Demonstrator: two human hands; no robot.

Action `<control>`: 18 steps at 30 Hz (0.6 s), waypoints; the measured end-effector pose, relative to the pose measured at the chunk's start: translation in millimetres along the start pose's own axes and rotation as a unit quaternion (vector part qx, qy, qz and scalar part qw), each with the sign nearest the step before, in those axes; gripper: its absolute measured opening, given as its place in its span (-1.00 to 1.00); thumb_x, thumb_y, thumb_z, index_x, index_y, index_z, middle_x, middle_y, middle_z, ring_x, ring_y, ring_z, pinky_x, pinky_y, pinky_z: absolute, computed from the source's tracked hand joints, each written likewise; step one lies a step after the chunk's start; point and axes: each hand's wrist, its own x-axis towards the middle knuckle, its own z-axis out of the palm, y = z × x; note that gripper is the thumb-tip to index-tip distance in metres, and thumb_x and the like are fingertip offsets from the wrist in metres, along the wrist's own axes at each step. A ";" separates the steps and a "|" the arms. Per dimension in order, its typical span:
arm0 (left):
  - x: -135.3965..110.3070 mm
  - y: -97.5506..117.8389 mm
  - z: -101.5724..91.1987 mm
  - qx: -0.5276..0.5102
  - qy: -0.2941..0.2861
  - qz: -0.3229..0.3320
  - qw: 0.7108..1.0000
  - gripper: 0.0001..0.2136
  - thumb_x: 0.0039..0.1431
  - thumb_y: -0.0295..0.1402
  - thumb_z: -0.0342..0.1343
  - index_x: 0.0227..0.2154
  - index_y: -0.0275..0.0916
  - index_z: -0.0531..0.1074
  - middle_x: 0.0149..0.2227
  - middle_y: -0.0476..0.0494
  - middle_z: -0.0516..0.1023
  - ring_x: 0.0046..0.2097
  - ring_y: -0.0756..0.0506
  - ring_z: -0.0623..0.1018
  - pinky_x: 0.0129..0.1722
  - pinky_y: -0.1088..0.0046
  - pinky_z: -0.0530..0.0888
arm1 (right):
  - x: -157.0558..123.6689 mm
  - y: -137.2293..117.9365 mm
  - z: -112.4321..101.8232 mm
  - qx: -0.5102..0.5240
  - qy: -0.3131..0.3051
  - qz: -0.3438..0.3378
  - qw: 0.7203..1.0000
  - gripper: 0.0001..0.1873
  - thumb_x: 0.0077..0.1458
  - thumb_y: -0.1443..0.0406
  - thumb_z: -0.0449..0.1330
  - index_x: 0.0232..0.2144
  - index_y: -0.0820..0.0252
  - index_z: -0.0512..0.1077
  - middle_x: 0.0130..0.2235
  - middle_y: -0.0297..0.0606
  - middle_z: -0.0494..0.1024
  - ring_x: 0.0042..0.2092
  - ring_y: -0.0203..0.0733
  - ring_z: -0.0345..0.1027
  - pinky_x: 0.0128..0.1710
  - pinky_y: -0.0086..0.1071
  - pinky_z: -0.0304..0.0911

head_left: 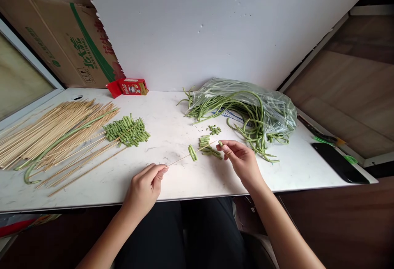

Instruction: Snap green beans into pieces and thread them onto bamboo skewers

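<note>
My left hand (147, 186) is closed around one end of a thin bamboo skewer (178, 160), which slants up to the right above the table. A couple of cut green bean pieces (192, 153) are threaded crosswise on it. Between thumb and fingertips, my right hand (241, 160) pinches another short bean piece (220, 143) close to the skewer's tip. Below the skewer lie small rows of cut pieces (213, 152) and a little heap of bean ends (214, 129). Loaded bean skewers (127, 131) are bunched together at the left.
Many bare skewers (61, 125) spread across the table's left side, a long bean (67, 135) over them. A clear plastic bag (277, 109) of long beans sits at the back right. Also around are a red box (133, 87), a cardboard box (61, 39) and a black phone (338, 162).
</note>
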 end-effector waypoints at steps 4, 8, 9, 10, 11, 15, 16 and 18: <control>-4.4 -3.2 3.7 0.015 -0.011 0.018 1.000 -0.85 0.48 -0.45 0.05 -0.11 -0.23 0.54 -0.24 -0.10 0.67 -0.23 -0.04 0.67 -0.21 0.50 0.55 | -1.2 -3.2 4.8 0.153 0.017 0.086 0.984 -0.60 0.00 -0.01 0.53 -0.20 0.10 0.71 -0.23 -0.15 0.74 -0.22 -0.08 0.50 -0.21 -0.20 0.35; -6.3 -4.8 4.5 0.024 -0.014 0.016 0.999 -0.86 0.48 -0.45 0.06 -0.10 -0.21 0.53 -0.23 -0.09 0.67 -0.23 -0.04 0.67 -0.23 0.48 0.54 | -2.1 -5.6 9.3 0.215 0.009 0.127 0.968 -0.57 -0.10 0.01 0.59 -0.23 0.09 0.73 -0.23 -0.16 0.74 -0.16 -0.05 0.52 -0.16 -0.19 0.37; -6.2 -4.8 4.3 0.024 -0.015 0.016 0.999 -0.86 0.48 -0.45 0.06 -0.10 -0.20 0.53 -0.23 -0.09 0.67 -0.23 -0.05 0.67 -0.23 0.48 0.54 | -2.2 -5.6 10.0 0.216 0.010 0.130 0.968 -0.58 -0.11 0.02 0.60 -0.23 0.09 0.73 -0.23 -0.16 0.74 -0.14 -0.04 0.53 -0.15 -0.19 0.37; -6.0 -4.7 4.0 0.024 -0.015 0.015 0.999 -0.86 0.48 -0.45 0.06 -0.10 -0.20 0.53 -0.23 -0.09 0.66 -0.24 -0.05 0.67 -0.23 0.47 0.54 | -2.3 -5.3 10.6 0.216 0.011 0.132 0.967 -0.57 -0.12 0.02 0.61 -0.24 0.08 0.73 -0.23 -0.16 0.75 -0.13 -0.03 0.53 -0.15 -0.19 0.37; -5.8 -4.6 3.7 0.023 -0.016 0.016 0.999 -0.85 0.48 -0.46 0.05 -0.10 -0.20 0.53 -0.24 -0.09 0.66 -0.24 -0.05 0.66 -0.24 0.47 0.54 | -2.3 -4.8 11.0 0.216 0.012 0.135 0.967 -0.57 -0.13 0.02 0.61 -0.24 0.08 0.74 -0.22 -0.16 0.75 -0.11 -0.01 0.54 -0.15 -0.19 0.38; -4.8 -4.1 3.1 0.020 -0.018 0.019 0.999 -0.85 0.47 -0.47 0.05 -0.10 -0.20 0.53 -0.24 -0.09 0.66 -0.25 -0.05 0.67 -0.24 0.47 0.54 | -1.9 -2.3 11.4 0.218 0.015 0.152 0.964 -0.54 -0.15 0.01 0.62 -0.22 0.06 0.74 -0.21 -0.16 0.75 -0.07 0.03 0.56 -0.14 -0.18 0.40; -4.7 -4.1 3.2 0.020 -0.018 0.020 0.999 -0.85 0.47 -0.47 0.05 -0.10 -0.20 0.53 -0.24 -0.09 0.66 -0.25 -0.06 0.67 -0.24 0.47 0.54 | -1.8 -1.9 11.3 0.219 0.016 0.155 0.963 -0.54 -0.15 0.01 0.62 -0.21 0.06 0.74 -0.21 -0.16 0.75 -0.06 0.03 0.56 -0.14 -0.18 0.40; -4.6 -4.3 3.4 0.021 -0.018 0.023 0.999 -0.84 0.47 -0.47 0.05 -0.09 -0.20 0.53 -0.24 -0.10 0.66 -0.24 -0.06 0.67 -0.23 0.46 0.54 | -1.7 -1.6 11.3 0.222 0.016 0.156 0.962 -0.55 -0.15 0.03 0.62 -0.22 0.07 0.74 -0.21 -0.16 0.75 -0.06 0.01 0.56 -0.15 -0.21 0.40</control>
